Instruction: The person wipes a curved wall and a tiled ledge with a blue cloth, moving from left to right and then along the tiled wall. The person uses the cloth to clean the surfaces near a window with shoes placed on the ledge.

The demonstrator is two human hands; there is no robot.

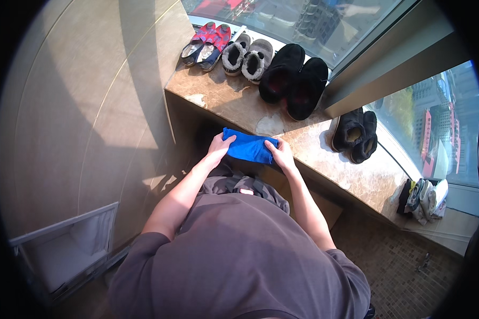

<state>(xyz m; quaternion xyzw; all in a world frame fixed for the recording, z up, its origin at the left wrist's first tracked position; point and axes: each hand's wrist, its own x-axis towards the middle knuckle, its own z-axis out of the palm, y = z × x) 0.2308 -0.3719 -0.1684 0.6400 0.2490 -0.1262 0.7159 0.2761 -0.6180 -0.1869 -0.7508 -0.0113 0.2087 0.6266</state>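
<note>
A folded blue cloth (248,147) is stretched between my two hands, just in front of the edge of the stone window ledge (327,163). My left hand (219,146) grips its left end, thumb on top. At the right end my right hand (281,153) pinches it the same way. Beyond the cloth, shoes line the ledge: a red and navy patterned pair (208,46), a grey pair with fluffy lining (249,58), a large black pair (293,81) and, farther right, another black pair (354,135) with furry lining.
Folded clothes or cloths (424,199) stand in a row at the ledge's right end. A metal window frame post (387,75) rises between two glass panes. On the left is a tiled wall (76,99) with a white-framed recess (70,247). Small mosaic tiles (391,259) cover the floor at lower right.
</note>
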